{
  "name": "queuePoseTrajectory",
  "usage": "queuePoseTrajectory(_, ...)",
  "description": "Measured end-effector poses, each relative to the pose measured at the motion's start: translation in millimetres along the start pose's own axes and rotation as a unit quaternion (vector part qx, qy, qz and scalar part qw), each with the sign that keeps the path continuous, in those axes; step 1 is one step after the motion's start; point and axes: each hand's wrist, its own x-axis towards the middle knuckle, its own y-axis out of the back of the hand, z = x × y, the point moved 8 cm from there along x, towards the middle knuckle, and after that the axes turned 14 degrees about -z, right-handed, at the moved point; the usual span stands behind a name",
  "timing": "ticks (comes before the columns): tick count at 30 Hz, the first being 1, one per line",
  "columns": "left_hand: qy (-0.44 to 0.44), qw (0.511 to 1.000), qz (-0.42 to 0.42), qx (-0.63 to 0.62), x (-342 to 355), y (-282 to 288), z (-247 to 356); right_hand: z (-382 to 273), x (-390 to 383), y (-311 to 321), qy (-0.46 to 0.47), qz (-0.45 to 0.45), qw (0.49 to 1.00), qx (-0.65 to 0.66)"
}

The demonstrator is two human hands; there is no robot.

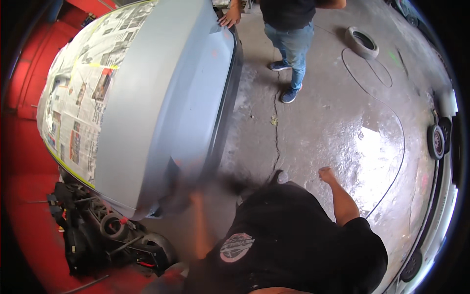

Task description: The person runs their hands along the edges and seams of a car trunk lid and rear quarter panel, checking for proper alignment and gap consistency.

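Observation:
A grey-primed car body [191,63] fills the left side, with newspaper sheets [81,100] taped over its glass. My left hand [196,197] is at the near corner of the car's bumper, smeared by motion. Its fingers cannot be made out, nor whether it touches the panel. A dark blurred patch beside it hides that corner. Out to my right, away from the car, my right hand [327,174] hangs over the concrete floor with curled fingers, and no object shows in it.
Another person [291,44] in jeans stands at the car's far end, one hand [230,17] on its corner. A loose tyre [362,43] and a thin hose [399,122] lie on the floor. Dark car parts [78,230] crowd the lower left. Wheels [435,141] line the right.

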Motion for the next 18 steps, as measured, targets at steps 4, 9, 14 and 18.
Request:
queuePoseTrajectory(4, -0.151, 0.946, -0.108, 0.267, -20.5, -114.5, 70.4, -16.0, -12.3, -18.9, -0.143, -0.003, 0.974, 0.175)
queuePoseTrajectory(9, -0.315, 0.888, -0.095, 0.322, -70.5, -237.8, 257.5, -60.9, 12.0, -38.4, -0.104, -0.043, 0.979, 0.168)
queuePoseTrajectory(14, -0.469, 0.804, 0.007, 0.365, -107.4, -279.9, 401.8, -124.0, 51.3, -4.9, -0.027, -0.030, 0.991, 0.124)
queuePoseTrajectory(18, -0.559, 0.748, 0.055, 0.354, -101.5, -295.6, 469.4, -132.1, 67.4, 44.7, -0.046, -0.015, 0.986, 0.159)
